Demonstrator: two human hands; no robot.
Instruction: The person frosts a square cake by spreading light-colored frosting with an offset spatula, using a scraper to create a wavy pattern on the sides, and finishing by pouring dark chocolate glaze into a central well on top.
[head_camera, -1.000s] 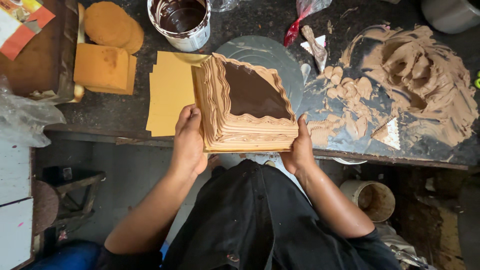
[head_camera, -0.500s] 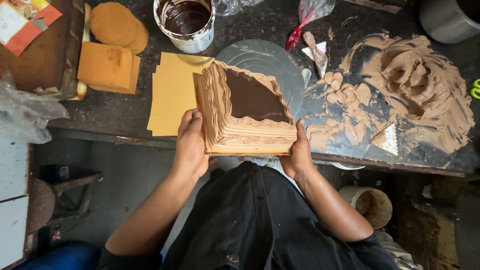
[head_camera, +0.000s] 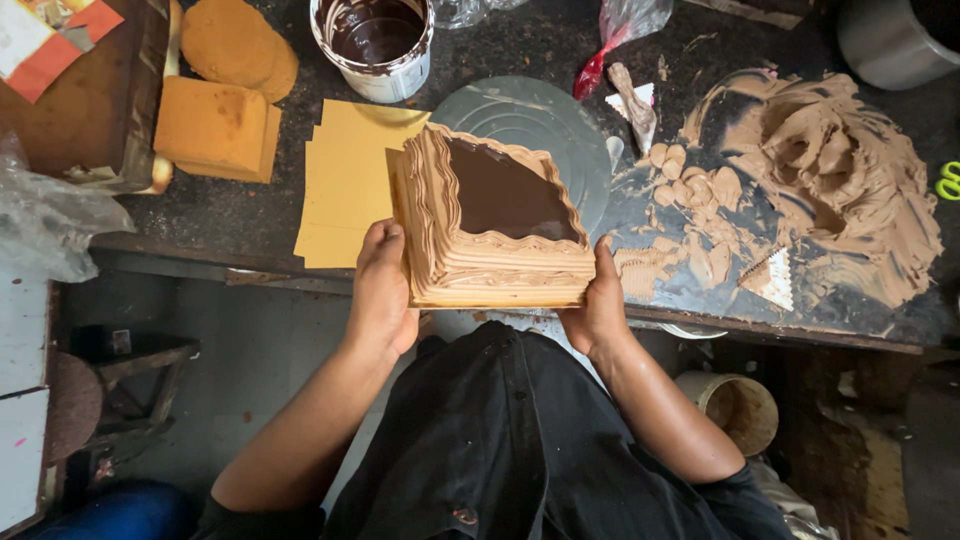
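Cake (head_camera: 490, 225): square, brown-frosted, lifted slightly nearer the body than before, in front of the turntable (head_camera: 530, 120). Left hand (head_camera: 380, 290) and right hand (head_camera: 597, 305) grasp its sides.

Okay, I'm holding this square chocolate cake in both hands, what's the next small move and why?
Probably set the cake level on the round metal turntable just behind it. Your left hand and right hand grip its board at the edges, it hangs past the table edge, and the turntable looks bare.
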